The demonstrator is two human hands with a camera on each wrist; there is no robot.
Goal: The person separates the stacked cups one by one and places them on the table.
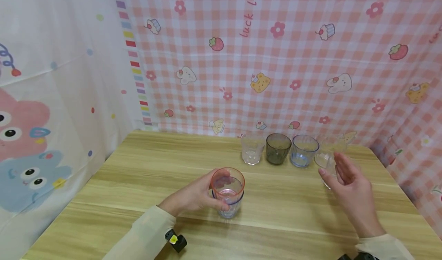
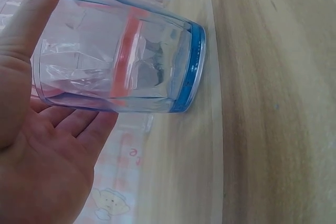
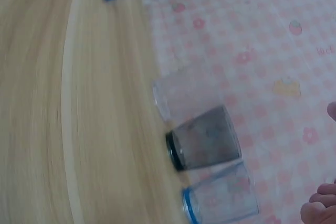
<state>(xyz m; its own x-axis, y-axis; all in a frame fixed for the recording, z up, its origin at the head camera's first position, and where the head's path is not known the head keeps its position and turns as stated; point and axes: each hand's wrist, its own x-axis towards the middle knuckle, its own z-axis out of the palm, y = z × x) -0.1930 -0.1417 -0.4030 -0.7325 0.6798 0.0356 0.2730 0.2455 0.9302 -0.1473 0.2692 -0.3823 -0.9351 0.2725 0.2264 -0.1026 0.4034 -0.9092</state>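
Observation:
My left hand (image 1: 197, 195) holds a stack of two glasses near the middle of the table, thumb on the near side and fingers behind. The stack is a red-rimmed glass (image 1: 228, 172) nested inside a blue-tinted glass (image 2: 192, 69), whose thick blue base shows in the left wrist view. Off to the right, my right hand (image 1: 353, 191) hovers with thumb and fingers apart, beside a clear glass (image 1: 326, 184) that it partly hides. Only some fingertips (image 3: 319, 203) of that hand enter the right wrist view, with nothing between them.
Along the back of the wooden table (image 1: 165, 156) stand a clear glass (image 1: 251, 150), a smoky grey glass (image 1: 278, 149), a blue glass (image 1: 304, 151) and another clear glass (image 1: 322, 158). A pink checked cloth (image 1: 221, 76) hangs behind them, and a white printed cloth (image 1: 76, 91) at the left.

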